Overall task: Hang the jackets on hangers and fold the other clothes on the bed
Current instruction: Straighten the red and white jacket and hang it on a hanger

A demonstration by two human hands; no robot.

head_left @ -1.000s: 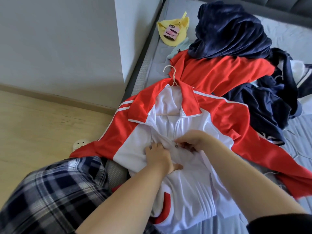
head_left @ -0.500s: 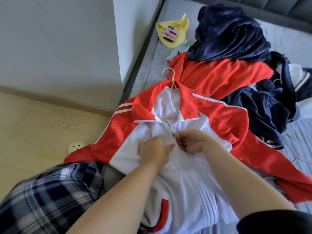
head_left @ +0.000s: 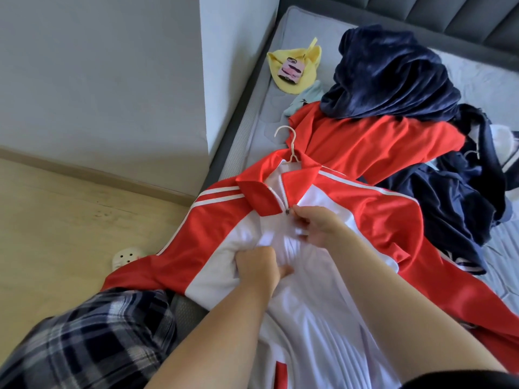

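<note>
A red and white track jacket (head_left: 373, 217) lies front up on the bed, with a white hanger (head_left: 290, 147) inside its collar and the hook sticking out. My right hand (head_left: 317, 226) pinches the zipper pull (head_left: 288, 211) just below the collar. My left hand (head_left: 257, 265) grips a bunch of the white chest fabric lower down. The zipper is closed almost to the collar.
Behind the jacket lie a red garment (head_left: 373, 147), a dark blue fleece (head_left: 393, 74) and a navy jacket (head_left: 455, 203) in a heap. A yellow cloth with a phone (head_left: 292, 70) sits near the bed's corner. A white wall block (head_left: 112, 80), wood floor and a slipper (head_left: 126, 255) are left.
My right hand has drawn the zipper pull up from the chest to just under the collar, closing the jacket front. My left hand has stayed lower, holding the fabric down.
</note>
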